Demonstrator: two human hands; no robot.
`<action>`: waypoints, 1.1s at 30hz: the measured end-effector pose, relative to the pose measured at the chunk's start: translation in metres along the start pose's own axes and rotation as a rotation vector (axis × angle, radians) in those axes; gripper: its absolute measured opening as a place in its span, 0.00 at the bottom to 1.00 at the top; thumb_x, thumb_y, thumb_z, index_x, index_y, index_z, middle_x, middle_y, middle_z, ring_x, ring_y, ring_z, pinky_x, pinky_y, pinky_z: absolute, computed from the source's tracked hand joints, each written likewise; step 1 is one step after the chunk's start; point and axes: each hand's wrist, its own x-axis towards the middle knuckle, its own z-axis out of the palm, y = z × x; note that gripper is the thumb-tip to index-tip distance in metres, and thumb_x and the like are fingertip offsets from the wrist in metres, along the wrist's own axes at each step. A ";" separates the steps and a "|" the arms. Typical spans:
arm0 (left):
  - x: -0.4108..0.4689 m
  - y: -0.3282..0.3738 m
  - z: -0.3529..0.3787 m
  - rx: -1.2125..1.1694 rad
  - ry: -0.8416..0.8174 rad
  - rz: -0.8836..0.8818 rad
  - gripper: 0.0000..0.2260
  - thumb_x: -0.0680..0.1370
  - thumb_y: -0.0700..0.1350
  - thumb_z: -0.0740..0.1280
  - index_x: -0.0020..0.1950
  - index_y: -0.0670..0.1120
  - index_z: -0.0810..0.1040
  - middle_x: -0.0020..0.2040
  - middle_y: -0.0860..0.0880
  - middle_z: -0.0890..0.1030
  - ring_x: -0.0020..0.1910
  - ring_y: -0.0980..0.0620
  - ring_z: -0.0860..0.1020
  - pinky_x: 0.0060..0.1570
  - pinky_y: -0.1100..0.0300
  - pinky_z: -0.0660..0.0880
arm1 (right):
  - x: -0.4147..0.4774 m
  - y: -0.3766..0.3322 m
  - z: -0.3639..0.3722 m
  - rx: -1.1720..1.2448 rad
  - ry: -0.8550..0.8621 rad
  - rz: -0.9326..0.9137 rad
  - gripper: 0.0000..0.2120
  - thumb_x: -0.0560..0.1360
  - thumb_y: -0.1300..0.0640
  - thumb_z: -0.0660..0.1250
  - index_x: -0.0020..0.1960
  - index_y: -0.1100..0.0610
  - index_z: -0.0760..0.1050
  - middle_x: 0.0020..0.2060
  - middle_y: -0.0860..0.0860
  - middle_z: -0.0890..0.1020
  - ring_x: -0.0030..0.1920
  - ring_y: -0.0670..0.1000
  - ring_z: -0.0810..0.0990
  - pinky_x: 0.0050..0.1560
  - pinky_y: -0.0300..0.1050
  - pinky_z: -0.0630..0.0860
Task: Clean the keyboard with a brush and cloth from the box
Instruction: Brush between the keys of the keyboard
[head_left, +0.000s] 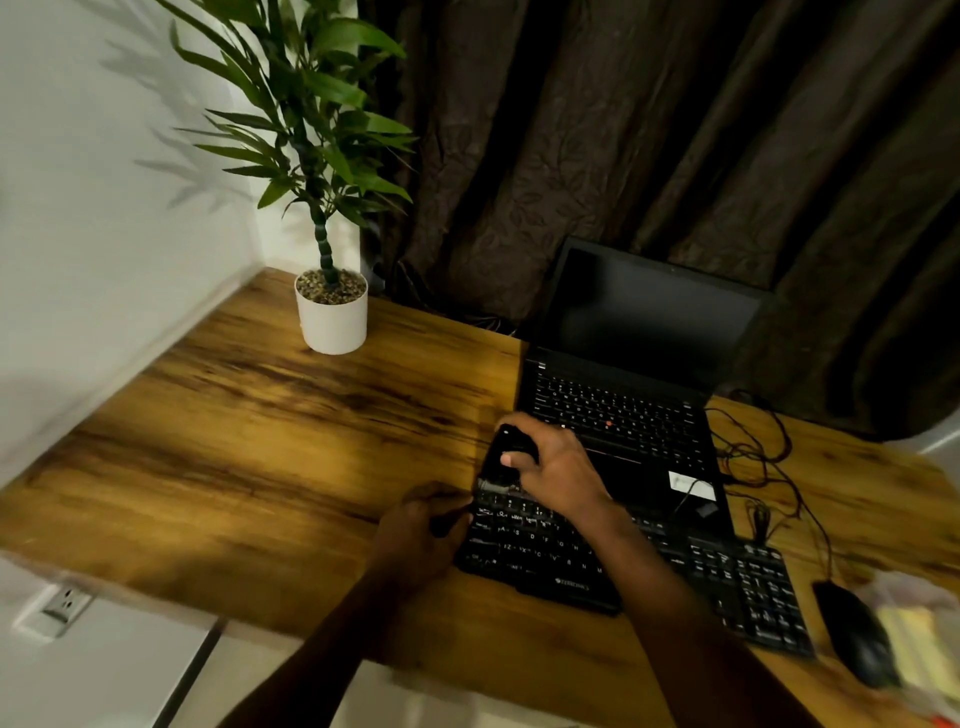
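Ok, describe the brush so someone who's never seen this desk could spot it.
On the wooden desk, find the black keyboard in front of the laptop. At its far left corner the right hand grips the brush: black, with pale bristles its neighbours lack.

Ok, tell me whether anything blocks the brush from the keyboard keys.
Nothing visible does. The right hand grips the brush with its bristles on the keyboard at its top-left corner. Only that arm's own forearm crosses over the middle keys; the left hand holds the left edge.
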 end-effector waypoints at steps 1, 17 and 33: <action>0.000 0.000 -0.001 0.006 0.002 0.011 0.14 0.75 0.56 0.68 0.58 0.56 0.83 0.58 0.60 0.79 0.55 0.64 0.76 0.52 0.71 0.71 | -0.002 0.005 -0.004 -0.010 -0.007 0.023 0.21 0.77 0.59 0.70 0.64 0.39 0.73 0.52 0.50 0.81 0.48 0.49 0.82 0.46 0.52 0.84; 0.001 0.000 -0.001 0.036 -0.048 0.033 0.19 0.75 0.61 0.62 0.60 0.56 0.82 0.59 0.57 0.79 0.55 0.58 0.78 0.52 0.61 0.77 | -0.014 0.011 0.000 0.130 -0.031 0.047 0.20 0.76 0.62 0.71 0.60 0.40 0.75 0.49 0.48 0.82 0.45 0.48 0.84 0.39 0.49 0.85; -0.030 0.011 -0.006 0.283 -0.161 0.063 0.40 0.68 0.74 0.64 0.74 0.54 0.70 0.70 0.53 0.72 0.68 0.49 0.67 0.66 0.48 0.69 | -0.019 0.004 0.013 0.187 -0.016 0.038 0.19 0.76 0.58 0.73 0.63 0.41 0.77 0.54 0.48 0.82 0.49 0.48 0.84 0.41 0.48 0.85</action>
